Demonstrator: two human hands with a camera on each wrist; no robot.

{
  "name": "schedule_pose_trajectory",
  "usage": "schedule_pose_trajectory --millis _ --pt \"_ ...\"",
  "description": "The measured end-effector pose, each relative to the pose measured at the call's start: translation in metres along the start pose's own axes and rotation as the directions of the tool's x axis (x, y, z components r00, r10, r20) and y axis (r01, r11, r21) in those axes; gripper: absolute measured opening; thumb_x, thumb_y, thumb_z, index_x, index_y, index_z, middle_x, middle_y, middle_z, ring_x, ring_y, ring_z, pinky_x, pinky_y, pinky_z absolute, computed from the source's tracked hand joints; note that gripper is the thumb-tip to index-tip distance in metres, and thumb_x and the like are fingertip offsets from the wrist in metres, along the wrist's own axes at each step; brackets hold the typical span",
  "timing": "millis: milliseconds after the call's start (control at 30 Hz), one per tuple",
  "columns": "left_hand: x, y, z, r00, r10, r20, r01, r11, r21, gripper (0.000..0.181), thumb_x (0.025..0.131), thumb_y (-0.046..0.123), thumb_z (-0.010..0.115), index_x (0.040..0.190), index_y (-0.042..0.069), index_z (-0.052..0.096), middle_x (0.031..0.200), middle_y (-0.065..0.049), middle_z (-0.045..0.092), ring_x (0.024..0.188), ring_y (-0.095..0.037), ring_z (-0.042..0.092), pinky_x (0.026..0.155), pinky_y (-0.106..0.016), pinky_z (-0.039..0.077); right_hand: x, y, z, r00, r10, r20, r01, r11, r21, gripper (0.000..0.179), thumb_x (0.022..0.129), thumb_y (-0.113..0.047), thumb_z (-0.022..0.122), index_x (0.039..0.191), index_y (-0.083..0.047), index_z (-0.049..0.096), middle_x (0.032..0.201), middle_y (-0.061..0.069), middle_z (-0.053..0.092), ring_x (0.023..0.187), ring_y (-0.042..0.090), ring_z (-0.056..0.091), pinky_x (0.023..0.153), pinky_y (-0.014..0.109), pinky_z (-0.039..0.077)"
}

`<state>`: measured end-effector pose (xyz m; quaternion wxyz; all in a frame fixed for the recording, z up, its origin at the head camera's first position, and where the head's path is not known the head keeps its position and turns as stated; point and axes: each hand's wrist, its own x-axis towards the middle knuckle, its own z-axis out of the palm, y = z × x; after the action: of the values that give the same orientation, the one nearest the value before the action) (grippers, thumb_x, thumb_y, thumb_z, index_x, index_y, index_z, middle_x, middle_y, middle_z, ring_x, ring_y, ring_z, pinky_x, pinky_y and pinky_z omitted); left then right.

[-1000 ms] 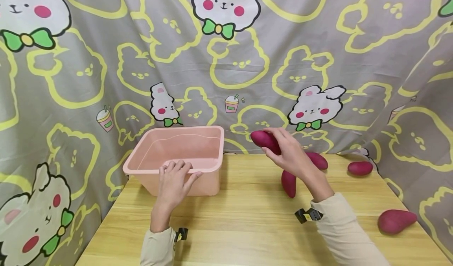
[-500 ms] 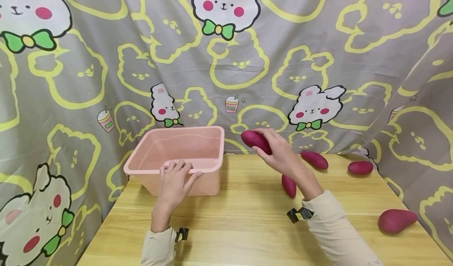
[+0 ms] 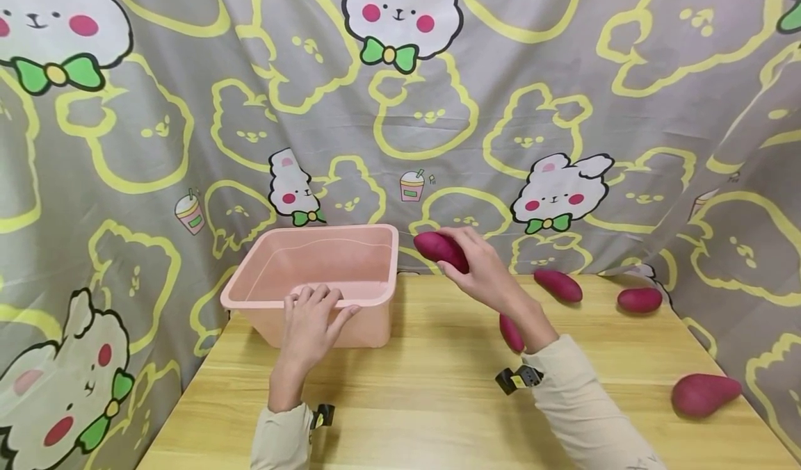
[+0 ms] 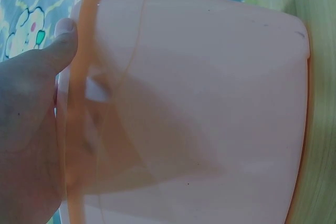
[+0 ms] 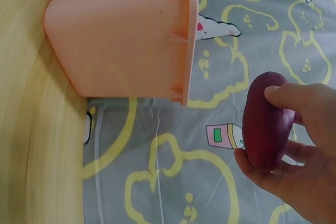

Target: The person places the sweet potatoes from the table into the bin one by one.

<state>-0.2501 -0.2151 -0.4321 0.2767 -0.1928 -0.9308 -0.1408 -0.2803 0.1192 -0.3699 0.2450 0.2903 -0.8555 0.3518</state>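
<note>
1 purple-red sweet potato (image 3: 438, 247) is in the air, just right of the pink bin (image 3: 370, 327) and apart from its rim; the right hand (image 3: 482, 268) holds it, thumb on one side, fingers round the other; the left hand (image 3: 311, 327) grips the bin's front rim, fingers bent over it, thumb outside; 4 other sweet potatoes (image 3: 558, 286) lie on the wooden table (image 3: 413, 400), 1 partly hidden by the right forearm (image 3: 533, 320); a patterned grey curtain (image 3: 432, 74) hangs behind.
</note>
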Motion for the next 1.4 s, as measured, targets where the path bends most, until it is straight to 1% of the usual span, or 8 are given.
schedule_pose_trajectory --millis 133,333,467,600,833,1000,1200,1400 --pt "-0.001 0.000 0.000 1.000 0.006 -0.011 -0.006 1.000 -0.001 0.034 0.095 0.049 0.068 0.091 0.016 0.061 0.095 -0.003 0.059 0.095 -0.033 0.053 0.084 -0.053 0.030 0.003 -0.005 0.006 1.000 0.004 0.007 -0.005 1.000 0.025 0.055 0.090 -0.009 0.075 0.142 -0.012 0.057 0.131 0.011 0.057 0.104 0.027 0.060 0.082 0.043 0.055" --pt "-0.001 0.000 0.001 1.000 0.013 -0.024 -0.014 1.000 -0.014 0.034 0.095 0.049 0.068 0.089 0.017 0.059 0.092 -0.001 0.057 0.092 -0.032 0.052 0.084 -0.053 0.029 0.006 -0.010 0.016 0.999 -0.014 0.031 0.013 0.998 0.059 0.060 0.086 -0.003 0.073 0.143 -0.013 0.056 0.130 0.010 0.055 0.108 0.027 0.060 0.087 0.044 0.054" --pt "-0.001 -0.001 0.002 0.999 0.019 -0.028 -0.019 1.000 -0.018 0.033 0.095 0.049 0.068 0.089 0.018 0.058 0.091 -0.001 0.056 0.092 -0.031 0.052 0.086 -0.053 0.029 0.006 -0.011 0.022 0.999 -0.028 0.030 0.026 0.998 0.061 0.058 0.087 -0.005 0.073 0.143 -0.011 0.056 0.129 0.010 0.055 0.106 0.026 0.061 0.087 0.043 0.054" --pt "-0.001 0.000 0.002 1.000 0.015 -0.025 -0.016 1.000 -0.020 0.033 0.095 0.049 0.068 0.090 0.017 0.059 0.094 -0.002 0.059 0.094 -0.032 0.053 0.087 -0.053 0.029 0.007 -0.012 0.027 0.999 -0.035 0.035 0.032 0.997 0.066 0.056 0.090 -0.008 0.073 0.143 -0.011 0.056 0.129 0.010 0.056 0.105 0.025 0.060 0.086 0.042 0.054" --pt "-0.001 0.000 0.002 1.000 0.011 -0.029 -0.012 0.999 -0.032 0.033 0.095 0.048 0.068 0.089 0.017 0.060 0.093 -0.002 0.059 0.095 -0.032 0.054 0.086 -0.053 0.029 0.010 -0.014 0.038 0.998 -0.038 0.048 0.035 0.997 0.066 0.054 0.091 -0.010 0.075 0.142 -0.014 0.057 0.132 0.007 0.057 0.106 0.023 0.060 0.087 0.041 0.054" --pt "0.000 0.000 0.002 1.000 0.007 -0.028 -0.008 0.999 -0.032 0.034 0.096 0.050 0.066 0.087 0.018 0.058 0.093 -0.002 0.059 0.095 -0.032 0.054 0.086 -0.053 0.029 0.014 -0.017 0.045 0.998 -0.058 0.040 0.055 0.997 0.059 0.051 0.092 -0.010 0.076 0.140 -0.011 0.058 0.132 0.008 0.058 0.106 0.023 0.061 0.086 0.040 0.053" --pt "0.001 -0.001 0.002 0.999 0.011 -0.036 -0.012 0.999 -0.032 0.034 0.096 0.050 0.067 0.089 0.017 0.060 0.094 -0.002 0.059 0.094 -0.032 0.053 0.086 -0.053 0.029 0.018 -0.021 0.052 0.997 -0.071 0.031 0.070 0.996 0.049 0.049 0.094 -0.014 0.075 0.140 -0.010 0.058 0.131 0.010 0.060 0.108 0.023 0.060 0.086 0.040 0.052" --pt "0.000 -0.001 0.002 0.999 0.009 -0.032 -0.010 0.999 -0.034 0.034 0.096 0.049 0.067 0.090 0.016 0.061 0.094 -0.003 0.060 0.095 -0.033 0.053 0.087 -0.053 0.029 0.019 -0.027 0.060 0.996 -0.091 0.007 0.090 0.995 0.052 0.046 0.092 -0.010 0.076 0.135 -0.006 0.060 0.127 0.011 0.063 0.110 0.023 0.061 0.089 0.040 0.052"
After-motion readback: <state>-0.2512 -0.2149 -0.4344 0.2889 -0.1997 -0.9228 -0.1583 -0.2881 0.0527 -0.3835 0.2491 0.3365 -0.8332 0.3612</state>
